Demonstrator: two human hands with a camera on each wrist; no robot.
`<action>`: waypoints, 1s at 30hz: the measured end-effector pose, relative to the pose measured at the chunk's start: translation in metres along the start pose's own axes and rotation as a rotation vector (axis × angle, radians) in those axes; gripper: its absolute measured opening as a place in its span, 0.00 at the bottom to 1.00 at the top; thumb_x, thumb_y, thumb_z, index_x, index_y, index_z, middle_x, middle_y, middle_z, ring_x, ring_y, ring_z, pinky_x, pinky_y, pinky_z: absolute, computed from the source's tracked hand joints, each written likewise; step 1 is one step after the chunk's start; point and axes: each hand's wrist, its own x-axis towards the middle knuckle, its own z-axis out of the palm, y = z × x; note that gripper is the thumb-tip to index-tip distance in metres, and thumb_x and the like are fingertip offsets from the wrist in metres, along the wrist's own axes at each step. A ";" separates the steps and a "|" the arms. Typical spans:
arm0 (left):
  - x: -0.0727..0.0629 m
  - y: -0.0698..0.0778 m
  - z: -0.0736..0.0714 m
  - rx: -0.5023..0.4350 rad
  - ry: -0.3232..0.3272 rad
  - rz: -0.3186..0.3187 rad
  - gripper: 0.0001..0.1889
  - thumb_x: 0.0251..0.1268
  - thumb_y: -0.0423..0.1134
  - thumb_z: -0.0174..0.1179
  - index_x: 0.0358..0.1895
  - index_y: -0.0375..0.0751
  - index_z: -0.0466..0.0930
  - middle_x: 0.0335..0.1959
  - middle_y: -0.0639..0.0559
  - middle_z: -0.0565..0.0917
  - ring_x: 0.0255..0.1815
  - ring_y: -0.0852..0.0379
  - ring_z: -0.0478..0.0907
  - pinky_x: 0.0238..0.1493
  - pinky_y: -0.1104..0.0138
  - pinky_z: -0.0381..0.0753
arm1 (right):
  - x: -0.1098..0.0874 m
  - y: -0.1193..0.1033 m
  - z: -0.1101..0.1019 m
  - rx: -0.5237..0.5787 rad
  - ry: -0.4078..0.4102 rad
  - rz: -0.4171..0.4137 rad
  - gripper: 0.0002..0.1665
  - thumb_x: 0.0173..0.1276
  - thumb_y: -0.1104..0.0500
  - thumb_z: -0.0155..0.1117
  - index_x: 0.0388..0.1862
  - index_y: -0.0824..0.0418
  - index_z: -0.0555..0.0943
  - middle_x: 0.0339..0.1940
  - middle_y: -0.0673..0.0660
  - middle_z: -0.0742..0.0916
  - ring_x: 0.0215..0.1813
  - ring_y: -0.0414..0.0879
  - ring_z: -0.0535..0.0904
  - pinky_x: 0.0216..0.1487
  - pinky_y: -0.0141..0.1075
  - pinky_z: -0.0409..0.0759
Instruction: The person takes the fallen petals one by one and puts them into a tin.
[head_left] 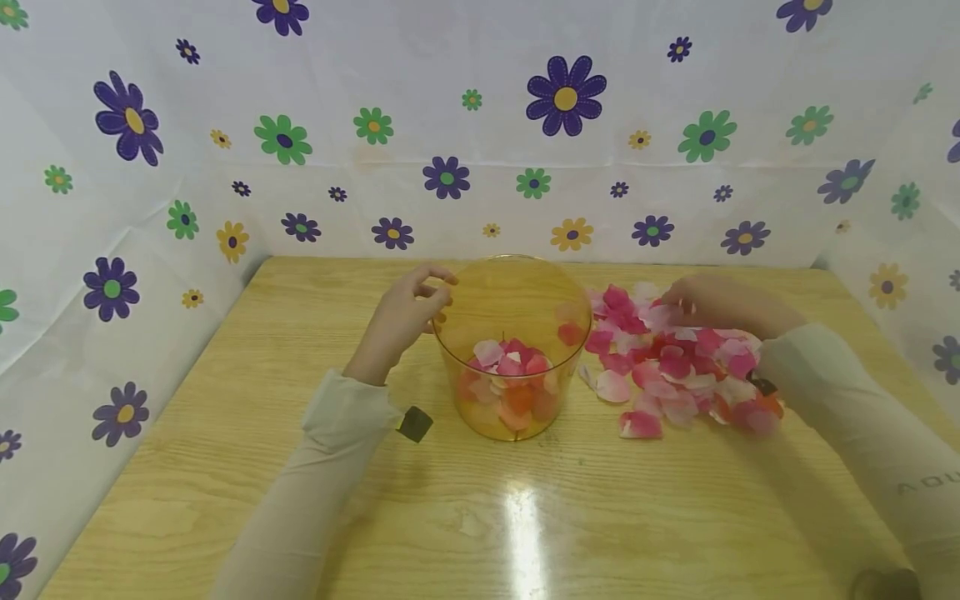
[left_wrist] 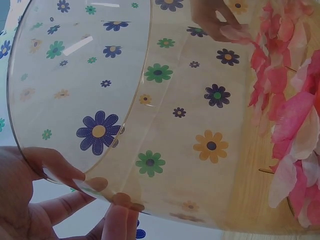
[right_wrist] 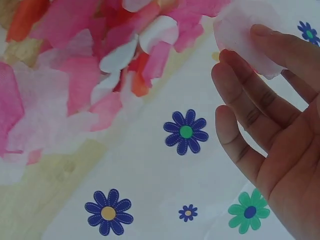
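Observation:
A transparent amber plastic bucket (head_left: pixel 517 300) stands upright mid-table, with pink, white and orange petals (head_left: pixel 513 392) in its bottom. My left hand (head_left: pixel 411 312) holds the bucket's left rim; in the left wrist view its thumb and fingertips (left_wrist: pixel 120 200) meet at the plastic edge. To the bucket's right, my right hand (head_left: pixel 701 302) is over the far side of a loose petal heap (head_left: pixel 675 367). Seen from the right wrist, that hand pinches a pale pink petal (right_wrist: pixel 245 37) between thumb and fingers, a little apart from the heap.
The wooden table (head_left: pixel 465 517) ends at the back against a white cloth (head_left: pixel 465 125) printed with purple, green and yellow flowers. The same cloth rises on both sides. A dark square tag (head_left: pixel 415 424) sticks out at the left cuff, near the bucket's base.

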 end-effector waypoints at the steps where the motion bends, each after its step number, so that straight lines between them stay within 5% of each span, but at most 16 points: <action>1: 0.000 0.000 0.000 0.000 0.000 0.001 0.16 0.69 0.39 0.46 0.57 0.44 0.71 0.51 0.36 0.78 0.43 0.41 0.77 0.41 0.62 0.81 | 0.000 -0.001 -0.002 0.001 0.007 -0.013 0.20 0.59 0.60 0.67 0.52 0.63 0.80 0.44 0.59 0.86 0.44 0.50 0.81 0.46 0.47 0.81; 10: -0.002 0.000 -0.001 0.002 0.003 -0.004 0.16 0.68 0.39 0.46 0.57 0.45 0.71 0.51 0.36 0.78 0.45 0.39 0.77 0.42 0.62 0.80 | 0.006 -0.011 -0.031 -0.057 0.174 -0.133 0.13 0.56 0.65 0.68 0.42 0.65 0.84 0.36 0.59 0.87 0.38 0.50 0.82 0.43 0.46 0.82; 18: -0.002 -0.001 -0.003 -0.002 0.009 -0.011 0.16 0.68 0.39 0.46 0.57 0.45 0.71 0.51 0.37 0.78 0.46 0.39 0.77 0.41 0.63 0.79 | 0.011 -0.066 -0.064 -0.083 0.292 -0.307 0.08 0.57 0.65 0.68 0.37 0.61 0.84 0.33 0.55 0.86 0.37 0.47 0.81 0.43 0.45 0.82; 24: -0.002 0.000 -0.002 -0.022 0.010 -0.011 0.16 0.68 0.39 0.46 0.57 0.45 0.71 0.50 0.37 0.77 0.44 0.40 0.76 0.40 0.64 0.79 | 0.018 -0.114 -0.065 -0.048 0.261 -0.469 0.10 0.59 0.63 0.67 0.41 0.58 0.84 0.37 0.51 0.86 0.40 0.43 0.80 0.46 0.42 0.81; 30: -0.001 0.001 0.000 -0.021 0.006 -0.007 0.16 0.68 0.39 0.46 0.57 0.45 0.71 0.51 0.36 0.78 0.44 0.40 0.76 0.39 0.65 0.78 | 0.027 -0.140 -0.050 -0.005 0.192 -0.525 0.12 0.60 0.62 0.67 0.43 0.58 0.83 0.39 0.50 0.86 0.42 0.43 0.79 0.47 0.39 0.80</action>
